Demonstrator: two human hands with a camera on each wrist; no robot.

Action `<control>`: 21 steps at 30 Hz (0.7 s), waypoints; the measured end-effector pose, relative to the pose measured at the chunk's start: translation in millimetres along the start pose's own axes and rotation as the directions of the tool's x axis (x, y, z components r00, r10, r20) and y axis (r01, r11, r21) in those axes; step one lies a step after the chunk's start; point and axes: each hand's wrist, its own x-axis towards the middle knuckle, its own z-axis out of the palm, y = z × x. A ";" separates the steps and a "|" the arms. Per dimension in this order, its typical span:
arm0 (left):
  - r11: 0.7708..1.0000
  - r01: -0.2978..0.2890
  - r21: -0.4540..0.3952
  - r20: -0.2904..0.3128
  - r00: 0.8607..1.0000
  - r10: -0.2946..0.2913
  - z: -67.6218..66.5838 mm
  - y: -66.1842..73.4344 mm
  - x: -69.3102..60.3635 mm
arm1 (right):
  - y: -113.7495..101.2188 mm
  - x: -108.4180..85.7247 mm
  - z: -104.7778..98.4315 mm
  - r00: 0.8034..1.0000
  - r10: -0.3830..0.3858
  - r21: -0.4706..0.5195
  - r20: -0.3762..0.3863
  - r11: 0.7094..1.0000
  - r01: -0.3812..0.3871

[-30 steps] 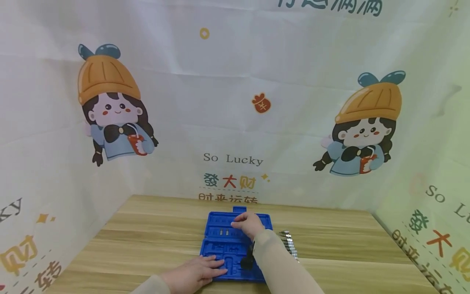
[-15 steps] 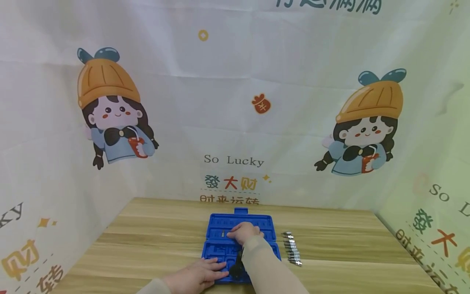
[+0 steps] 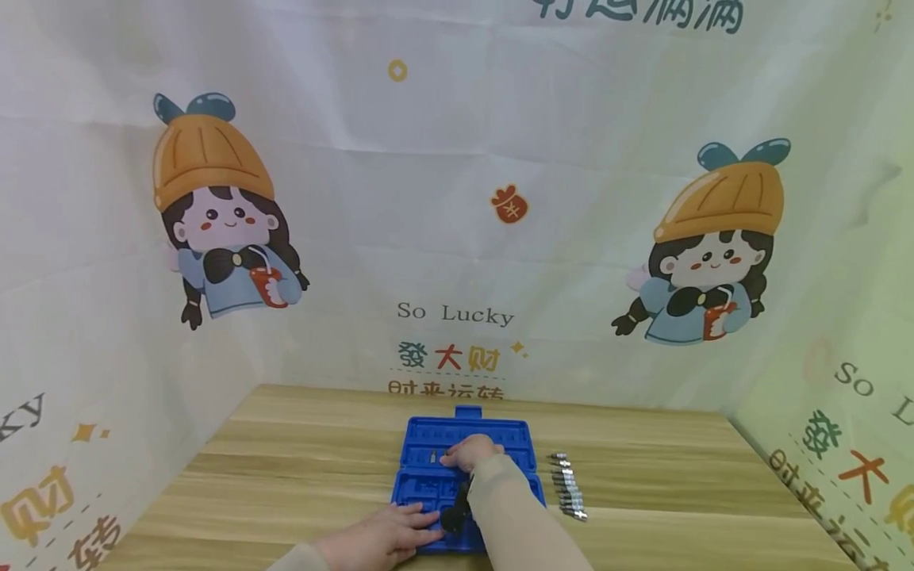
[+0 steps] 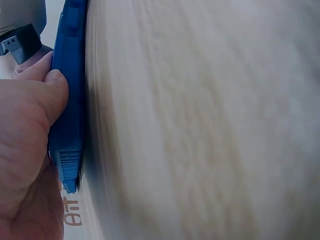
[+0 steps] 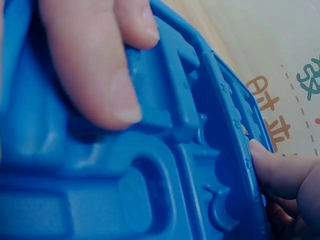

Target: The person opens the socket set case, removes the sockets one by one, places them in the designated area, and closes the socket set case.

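Observation:
An unfolded blue plastic tool case [image 3: 521,432] lies on the table, with moulded slots in both halves. My left hand [image 3: 374,535] rests on the near half with its fingers straight, and in the left wrist view its thumb [image 4: 56,82] lies against the case's edge. My right hand [image 3: 473,452] is over the far half, fingers curled at a slot. By its thumb tip a small metal screwdriver bit [image 5: 245,130] just shows, mostly hidden. Another small bit [image 3: 432,457] stands to the left of those fingers.
A column of shiny metal sockets [image 3: 566,484] lies on the wooden table [image 3: 643,492] right of the case. A printed cloth [image 3: 343,238] hangs behind and at both sides. A black wrist camera [image 3: 455,511] hangs under the right wrist.
My right hand has come down and slightly left from the upper part of the far half to the row with the bits, then stayed almost still. The left hand remains on the case.

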 end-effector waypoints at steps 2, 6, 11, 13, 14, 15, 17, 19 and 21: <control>1.000 0.004 -0.008 0.006 1.000 -0.004 2.0 -0.7 1.0 | 0.3 -0.4 -0.6 1.000 0.007 -0.008 0.003 1.000 -0.007; 1.000 0.006 -0.021 0.000 1.000 -0.006 3.1 -0.6 1.3 | 0.2 -0.6 -0.2 1.000 0.029 -0.006 -0.009 1.000 -0.029; 1.000 -0.003 -0.020 -0.009 1.000 0.002 2.3 0.0 1.1 | -0.4 -0.3 -0.6 1.000 0.027 -0.008 -0.004 1.000 -0.027; 1.000 -0.005 -0.020 -0.013 1.000 0.005 2.6 -0.1 0.9 | -0.7 -1.1 -1.4 1.000 0.019 0.002 0.000 1.000 -0.019; 1.000 -0.006 -0.021 -0.016 1.000 0.005 2.8 -0.1 0.5 | -0.4 -1.3 -1.4 1.000 0.014 0.007 0.002 1.000 -0.014; 1.000 -0.006 -0.023 -0.018 1.000 0.006 2.9 0.0 0.2 | -0.2 -1.8 -1.5 1.000 0.014 0.022 0.002 1.000 -0.014; 1.000 -0.014 -0.016 -0.026 1.000 0.014 2.9 0.1 -0.2 | 0.4 -1.8 -0.9 1.000 0.018 0.055 -0.004 0.998 -0.018; 1.000 -0.019 -0.010 -0.034 0.999 0.018 3.1 0.1 -0.7 | 1.0 -2.0 0.2 1.000 0.024 0.076 -0.015 0.997 -0.023; 1.000 -0.023 -0.008 -0.038 0.999 0.023 3.8 -0.8 -0.5 | 1.5 -2.8 0.8 0.999 0.034 0.104 -0.026 0.994 -0.031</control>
